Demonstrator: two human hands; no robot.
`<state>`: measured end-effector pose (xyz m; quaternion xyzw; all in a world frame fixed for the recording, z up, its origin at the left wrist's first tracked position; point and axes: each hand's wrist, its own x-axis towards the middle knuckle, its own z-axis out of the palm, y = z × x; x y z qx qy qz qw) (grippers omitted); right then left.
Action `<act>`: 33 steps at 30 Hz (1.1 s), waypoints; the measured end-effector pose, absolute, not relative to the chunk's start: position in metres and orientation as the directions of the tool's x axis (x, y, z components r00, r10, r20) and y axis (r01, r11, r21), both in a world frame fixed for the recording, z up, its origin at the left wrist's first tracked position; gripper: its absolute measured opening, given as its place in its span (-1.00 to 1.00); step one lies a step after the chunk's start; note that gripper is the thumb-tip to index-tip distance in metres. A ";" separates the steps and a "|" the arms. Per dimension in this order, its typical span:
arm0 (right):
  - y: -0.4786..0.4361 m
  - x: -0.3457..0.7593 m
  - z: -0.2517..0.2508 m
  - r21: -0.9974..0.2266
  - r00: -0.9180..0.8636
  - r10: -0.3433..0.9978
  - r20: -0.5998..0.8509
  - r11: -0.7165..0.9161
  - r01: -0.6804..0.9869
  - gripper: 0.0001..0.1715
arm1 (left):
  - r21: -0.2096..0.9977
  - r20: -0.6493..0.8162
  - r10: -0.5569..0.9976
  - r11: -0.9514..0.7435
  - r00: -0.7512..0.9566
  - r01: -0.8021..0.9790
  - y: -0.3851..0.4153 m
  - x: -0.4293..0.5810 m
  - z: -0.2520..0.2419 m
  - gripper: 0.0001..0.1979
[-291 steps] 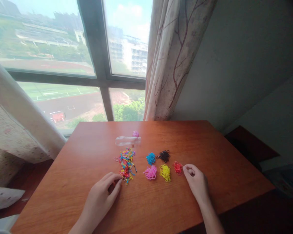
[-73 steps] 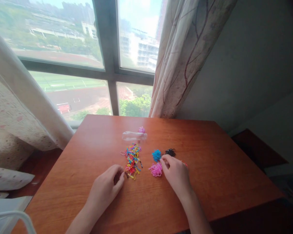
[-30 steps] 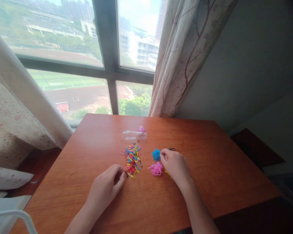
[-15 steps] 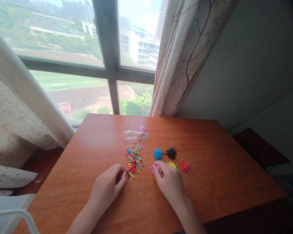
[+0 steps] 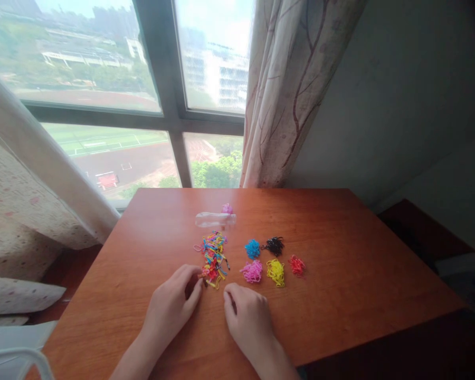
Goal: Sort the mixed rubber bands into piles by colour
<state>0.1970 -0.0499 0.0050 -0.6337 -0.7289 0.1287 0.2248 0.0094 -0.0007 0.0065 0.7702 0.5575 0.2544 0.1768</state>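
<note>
A heap of mixed coloured rubber bands (image 5: 212, 257) lies mid-table. To its right sit small sorted heaps: blue (image 5: 253, 249), black (image 5: 275, 245), pink (image 5: 253, 271), yellow (image 5: 276, 271) and red (image 5: 297, 265). My left hand (image 5: 174, 306) rests on the table with bent fingers, thumb and forefinger closed at the near end of the mixed heap; what they pinch is too small to name. My right hand (image 5: 247, 316) lies just below the mixed heap, fingers curled under, nothing visible in it.
A clear plastic container (image 5: 215, 219) lies on its side behind the mixed heap, with a small pink object (image 5: 227, 209) beside it. The wooden table (image 5: 348, 264) stands against a window with curtains (image 5: 285, 95). A cushion (image 5: 16, 295) lies at the left.
My right hand has drawn back from the sorted heaps toward me and leftward, uncovering the pink and yellow heaps. My left hand has stayed at the mixed heap.
</note>
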 end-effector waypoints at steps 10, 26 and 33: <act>-0.042 0.177 0.004 -0.448 -0.018 0.994 0.104 0.063 0.892 -0.91 | 0.558 0.182 0.938 -0.345 0.294 0.754 0.000 0.008 0.007 -0.84; -0.075 0.246 -0.006 -0.566 0.112 0.931 0.347 0.112 0.817 -0.74 | 0.559 0.126 0.939 -0.333 0.320 0.759 0.001 0.005 0.005 -0.83; -0.076 0.315 -0.015 -0.397 -0.006 0.884 0.467 0.216 0.892 -0.70 | 0.551 0.115 0.941 -0.326 0.317 0.768 0.002 0.006 0.004 -0.82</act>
